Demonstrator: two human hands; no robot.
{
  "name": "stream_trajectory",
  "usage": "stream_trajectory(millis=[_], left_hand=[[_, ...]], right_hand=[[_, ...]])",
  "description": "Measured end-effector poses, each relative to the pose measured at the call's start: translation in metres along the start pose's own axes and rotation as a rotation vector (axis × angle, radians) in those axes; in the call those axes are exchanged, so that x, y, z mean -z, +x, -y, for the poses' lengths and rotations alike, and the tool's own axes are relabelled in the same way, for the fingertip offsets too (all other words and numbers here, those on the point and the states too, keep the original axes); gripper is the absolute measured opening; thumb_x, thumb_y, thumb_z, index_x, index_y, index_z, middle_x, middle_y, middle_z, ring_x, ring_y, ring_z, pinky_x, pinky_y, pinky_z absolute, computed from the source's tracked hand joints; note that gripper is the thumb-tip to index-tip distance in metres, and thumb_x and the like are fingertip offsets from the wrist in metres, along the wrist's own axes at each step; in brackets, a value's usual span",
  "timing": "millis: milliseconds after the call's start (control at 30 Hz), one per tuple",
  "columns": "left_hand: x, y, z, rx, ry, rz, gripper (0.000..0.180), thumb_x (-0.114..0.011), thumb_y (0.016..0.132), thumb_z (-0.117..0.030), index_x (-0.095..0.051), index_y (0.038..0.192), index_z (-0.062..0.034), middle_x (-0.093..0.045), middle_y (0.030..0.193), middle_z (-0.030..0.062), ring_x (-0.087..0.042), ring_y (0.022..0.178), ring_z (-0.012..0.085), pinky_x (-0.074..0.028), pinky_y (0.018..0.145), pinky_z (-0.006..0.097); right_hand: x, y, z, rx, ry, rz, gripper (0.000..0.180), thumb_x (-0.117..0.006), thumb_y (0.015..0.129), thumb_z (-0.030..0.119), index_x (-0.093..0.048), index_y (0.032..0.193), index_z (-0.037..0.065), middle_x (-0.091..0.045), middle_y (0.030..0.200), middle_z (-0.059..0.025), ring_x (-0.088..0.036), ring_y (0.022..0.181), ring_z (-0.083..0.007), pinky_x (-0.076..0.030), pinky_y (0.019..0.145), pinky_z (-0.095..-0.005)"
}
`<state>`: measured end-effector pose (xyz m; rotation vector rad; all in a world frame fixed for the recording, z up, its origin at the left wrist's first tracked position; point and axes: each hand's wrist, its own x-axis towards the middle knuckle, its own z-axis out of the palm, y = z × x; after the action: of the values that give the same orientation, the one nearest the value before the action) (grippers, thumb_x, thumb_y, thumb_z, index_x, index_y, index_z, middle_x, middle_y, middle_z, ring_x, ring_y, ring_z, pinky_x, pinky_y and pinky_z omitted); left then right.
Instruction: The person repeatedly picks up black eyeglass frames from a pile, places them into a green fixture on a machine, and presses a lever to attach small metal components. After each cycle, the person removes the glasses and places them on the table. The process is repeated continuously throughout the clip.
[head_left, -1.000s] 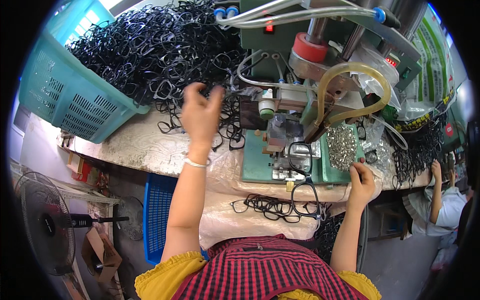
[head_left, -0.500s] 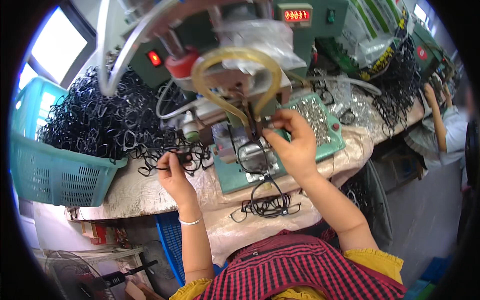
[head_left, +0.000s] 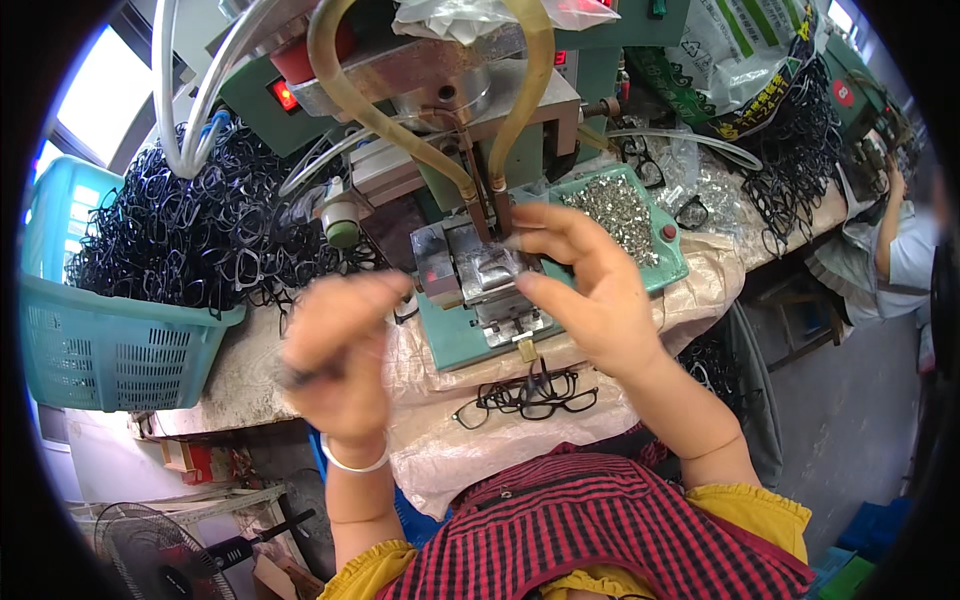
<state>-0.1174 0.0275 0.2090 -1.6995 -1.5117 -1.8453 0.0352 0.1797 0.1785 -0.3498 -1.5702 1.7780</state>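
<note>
My left hand (head_left: 345, 350) is raised left of the green-based press machine and smeared by motion. A dark blurred streak shows at its palm side; whether it is a glasses frame I cannot make out. My right hand (head_left: 595, 285) reaches to the right side of the metal fixture (head_left: 490, 275), thumb and fingers apart with nothing seen between them. Two brown electrode-like bars (head_left: 490, 212) with thick yellowish hoses stand above that fixture. Several black glasses frames (head_left: 540, 400) lie on the wrapped bench edge in front of the machine.
Black frames (head_left: 200, 220) are heaped behind and in a turquoise basket (head_left: 120, 350) at left. A green tray (head_left: 672, 275) of small metal parts stands right of the machine. More frames (head_left: 790, 180) hang farther right, near another person's arm (head_left: 885, 230). A fan (head_left: 150, 550) is lower left.
The glasses frame that was in the fixture under my right hand has gone from there. My left hand has left the frame pile and come nearer. The view has shifted slightly.
</note>
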Motion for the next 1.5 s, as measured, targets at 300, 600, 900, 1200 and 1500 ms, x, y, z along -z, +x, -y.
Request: stream_trajectory(millis=[300,600,900,1200,1500], left_hand=[[-0.027,-0.019,0.005,-0.193,0.311,0.472,0.022,-0.076,0.076,-0.016,-0.076,0.098,-0.0116,-0.073,0.106,0.0022,-0.057,0.076,0.023,-0.053,0.091,0.044],[-0.023,-0.018,0.002,-0.113,0.273,0.496,0.022,-0.077,0.077,-0.017,-0.074,0.099,-0.0132,-0.072,0.105,-0.0016,-0.06,0.082,0.0207,-0.049,0.091,0.04],[0.042,-0.078,0.028,0.249,0.706,-0.133,0.04,-0.078,0.079,-0.011,-0.067,0.118,-0.0064,-0.067,0.123,0.0124,-0.062,0.11,0.0298,-0.046,0.099,0.04],[0.211,-0.106,0.183,0.734,1.337,0.324,0.02,-0.078,0.076,-0.021,-0.075,0.083,-0.0032,-0.067,0.085,0.0168,-0.065,0.082,0.035,-0.052,0.072,0.042],[0.142,-0.039,0.13,0.219,0.776,-0.143,0.019,-0.073,0.089,-0.016,-0.073,0.082,0.0014,-0.072,0.1,0.0111,-0.065,0.084,0.0231,-0.049,0.081,0.033]], right_hand=[[0.119,0.016,-0.079,0.298,-1.364,-0.263,0.015,-0.077,0.076,0.013,-0.073,0.088,0.005,-0.064,0.121,-0.0194,-0.052,0.125,-0.0384,-0.042,0.104,-0.047],[0.11,0.029,-0.076,0.183,-1.209,-0.279,0.011,-0.072,0.081,0.009,-0.072,0.09,0.004,-0.068,0.1,-0.0114,-0.063,0.098,-0.0324,-0.049,0.087,-0.0376],[0.142,-0.003,-0.093,0.134,-0.46,-0.583,0.018,-0.059,0.1,0.009,-0.07,0.11,-0.001,-0.071,0.102,-0.0043,-0.063,0.094,-0.0117,-0.049,0.086,-0.0251],[0.088,0.025,-0.089,0.076,-0.391,-0.46,0.015,-0.066,0.093,0.006,-0.07,0.107,0.002,-0.069,0.094,-0.0001,-0.06,0.086,-0.0072,-0.046,0.08,-0.0216],[0.104,0.008,-0.073,0.203,-0.823,-0.353,0.012,-0.071,0.082,0.003,-0.071,0.094,0.002,-0.07,0.089,-0.0087,-0.065,0.085,-0.0213,-0.049,0.081,-0.0308]])
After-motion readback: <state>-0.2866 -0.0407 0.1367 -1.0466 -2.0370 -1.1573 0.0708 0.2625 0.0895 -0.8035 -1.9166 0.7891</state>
